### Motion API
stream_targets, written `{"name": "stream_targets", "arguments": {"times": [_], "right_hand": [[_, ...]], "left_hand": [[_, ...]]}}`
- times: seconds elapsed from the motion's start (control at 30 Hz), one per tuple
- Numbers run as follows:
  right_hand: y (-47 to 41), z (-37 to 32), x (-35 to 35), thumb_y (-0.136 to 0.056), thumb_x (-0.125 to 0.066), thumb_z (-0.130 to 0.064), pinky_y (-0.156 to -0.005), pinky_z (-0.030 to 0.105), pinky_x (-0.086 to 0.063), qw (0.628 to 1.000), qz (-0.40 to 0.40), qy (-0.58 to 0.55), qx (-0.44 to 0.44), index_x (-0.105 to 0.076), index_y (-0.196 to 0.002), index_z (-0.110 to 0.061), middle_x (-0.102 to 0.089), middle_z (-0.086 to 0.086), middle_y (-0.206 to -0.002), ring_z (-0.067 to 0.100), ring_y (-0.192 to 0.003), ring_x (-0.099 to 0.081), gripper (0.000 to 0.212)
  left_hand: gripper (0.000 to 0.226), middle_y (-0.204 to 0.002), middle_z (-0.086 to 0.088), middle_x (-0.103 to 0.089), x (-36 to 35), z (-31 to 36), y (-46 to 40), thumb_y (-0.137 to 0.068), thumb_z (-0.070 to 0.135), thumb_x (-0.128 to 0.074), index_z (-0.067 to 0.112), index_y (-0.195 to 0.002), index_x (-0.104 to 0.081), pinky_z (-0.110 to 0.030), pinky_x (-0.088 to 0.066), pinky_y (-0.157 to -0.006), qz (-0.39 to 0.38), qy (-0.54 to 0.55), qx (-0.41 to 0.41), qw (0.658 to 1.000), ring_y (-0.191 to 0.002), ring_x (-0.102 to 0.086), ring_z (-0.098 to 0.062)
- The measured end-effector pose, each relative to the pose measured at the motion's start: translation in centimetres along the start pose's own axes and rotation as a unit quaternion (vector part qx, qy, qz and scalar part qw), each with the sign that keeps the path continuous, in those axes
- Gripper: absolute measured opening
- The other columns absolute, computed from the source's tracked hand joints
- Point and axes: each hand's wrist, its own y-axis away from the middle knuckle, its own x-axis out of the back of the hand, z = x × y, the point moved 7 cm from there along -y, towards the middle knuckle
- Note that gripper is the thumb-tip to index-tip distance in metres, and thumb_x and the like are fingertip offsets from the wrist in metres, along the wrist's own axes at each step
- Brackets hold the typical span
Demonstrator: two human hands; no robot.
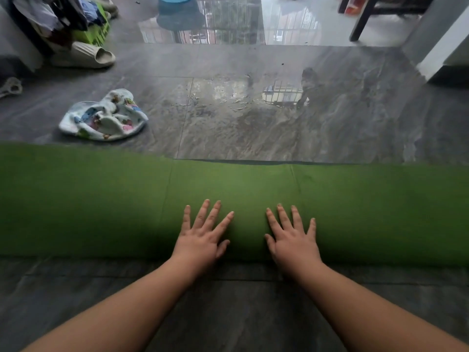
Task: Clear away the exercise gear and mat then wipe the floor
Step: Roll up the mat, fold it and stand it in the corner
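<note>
On the grey floor [253,123], left hand [203,240] and right hand [294,242] press flat, fingers spread, on the rolled green mat [101,199], its ends cut off.

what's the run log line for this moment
step: rolling mat | left hand: flat on roll | right hand: flat on roll | cloth: on floor, untouched
</note>
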Motion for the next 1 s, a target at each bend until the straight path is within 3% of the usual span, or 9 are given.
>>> {"name": "stream_targets", "arguments": {"times": [0.13, 0.4, 0.57, 0.7, 0.83, 0.93, 1.0], "right_hand": [[-0.6, 0.0, -0.6, -0.098, -0.013, -0.057, -0.112, 0.066, 0.012, 1.0, 0.012, 0.0, -0.012, 0.017, -0.151, -0.038, 0.024, -0.007, -0.16, 0.024, -0.147, 0.026, 0.064], [0.1, 0.3, -4.4, -0.084, 0.004, -0.063, -0.112, 0.061, 0.019, 1.0, -0.002, 0.004, -0.006, 0.025, -0.146, -0.037, 0.027, -0.006, -0.159, 0.021, -0.145, 0.028, 0.071], [-0.5, 0.7, -5.5, -0.095, -0.011, -0.061, -0.113, 0.058, 0.02, 1.0, -0.006, -0.009, 0.008, 0.026, -0.148, -0.038, 0.035, -0.006, -0.156, 0.02, -0.142, 0.035, 0.068], [-0.7, 0.6, -5.7, -0.091, -0.006, -0.062, -0.112, 0.058, 0.021, 1.0, -0.016, -0.019, 0.012, 0.03, -0.145, -0.039, 0.036, -0.005, -0.155, 0.02, -0.141, 0.037, 0.069], [-0.1, 0.7, -5.1, -0.094, -0.022, -0.066, -0.111, 0.06, 0.021, 0.998, -0.037, -0.016, 0.056, 0.026, -0.148, -0.038, 0.038, -0.005, -0.153, 0.022, -0.141, 0.037, 0.078], [1.0, 1.6, -5.0, -0.091, -0.035, -0.062, -0.113, 0.06, 0.017, 0.99, -0.029, 0.029, 0.133, 0.028, -0.145, -0.04, 0.032, -0.004, -0.156, 0.023, -0.145, 0.029, 0.086], [1.3, 2.3, -4.9, -0.095, -0.039, -0.049, -0.114, 0.059, 0.013, 0.986, -0.024, 0.05, 0.156, 0.038, -0.137, -0.043, 0.029, -0.004, -0.155, 0.026, -0.148, 0.02, 0.088]], "left_hand": [[0.063, -0.155, 0.007, 0.033, -2.4, -0.1, -0.2, -0.098, 0.06, -0.013, 0.048, -0.145, 0.027, -0.068, 0.015, -0.11, -0.063, 0.064, 0.045, 0.995, -0.145, 0.031, -0.025], [0.063, -0.158, 0.006, 0.033, -4.6, -0.2, -1.4, -0.099, 0.06, -0.013, 0.047, -0.147, 0.025, -0.065, 0.018, -0.111, -0.079, 0.096, 0.044, 0.991, -0.143, 0.035, -0.022], [0.063, -0.155, 0.005, 0.038, -5.4, -0.1, -1.7, -0.099, 0.059, -0.013, 0.046, -0.146, 0.027, -0.066, 0.017, -0.11, -0.062, 0.091, 0.046, 0.993, -0.142, 0.038, -0.023], [0.064, -0.156, 0.005, 0.037, -5.7, -0.2, -1.9, -0.099, 0.059, -0.014, 0.047, -0.145, 0.028, -0.066, 0.019, -0.109, -0.069, 0.094, 0.048, 0.992, -0.141, 0.038, -0.023], [0.064, -0.156, 0.004, 0.035, -4.7, -0.3, -1.5, -0.099, 0.06, -0.015, 0.046, -0.147, 0.024, -0.066, 0.018, -0.11, -0.072, 0.105, 0.041, 0.991, -0.144, 0.034, -0.023], [0.065, -0.156, 0.005, 0.031, -3.7, 0.0, -0.4, -0.095, 0.062, -0.011, 0.045, -0.148, 0.021, -0.066, 0.016, -0.112, -0.031, 0.084, -0.022, 0.996, -0.146, 0.03, -0.022], [0.064, -0.162, 0.005, 0.014, -3.6, 0.8, 0.7, -0.094, 0.062, -0.011, 0.044, -0.151, 0.011, -0.067, 0.011, -0.113, -0.001, 0.058, -0.103, 0.993, -0.148, 0.02, -0.021]]}}
